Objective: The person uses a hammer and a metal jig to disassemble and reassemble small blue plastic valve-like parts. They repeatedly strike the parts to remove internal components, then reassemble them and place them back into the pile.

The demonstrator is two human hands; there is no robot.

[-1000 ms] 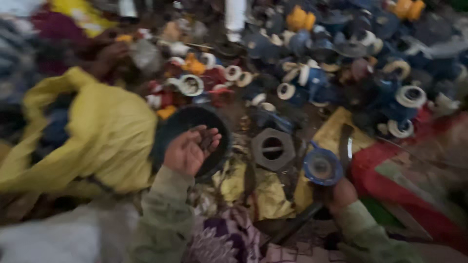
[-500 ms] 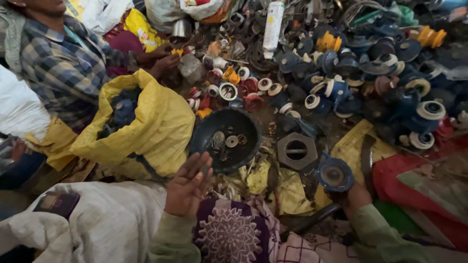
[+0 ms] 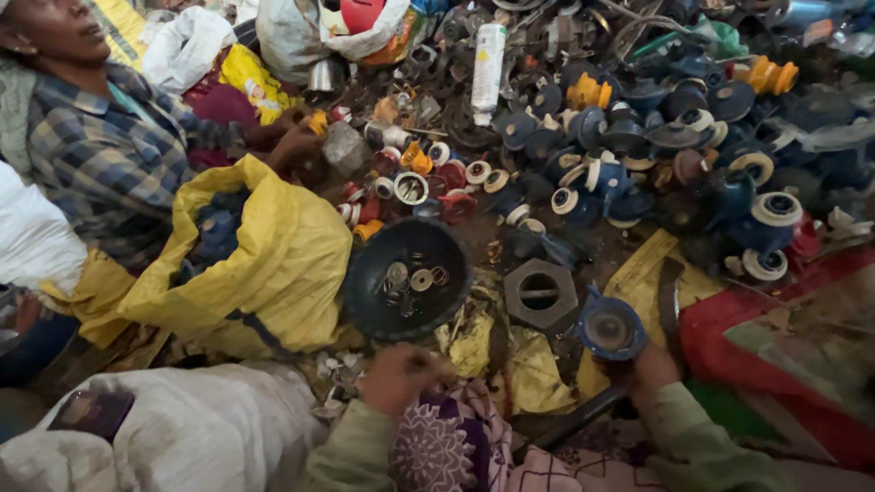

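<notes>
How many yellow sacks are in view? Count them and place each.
1: the big open yellow sack lies left of the dark bowl, beyond the left hand. Smaller yellow wrappers lie about; more sacks may be hidden.

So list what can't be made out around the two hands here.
- Head view: left hand curls shut, so anything it holds is hidden.
- Right hand is partly behind the blue round part; its grip is unclear.
- Small bits in the black bowl are too small to identify.
</notes>
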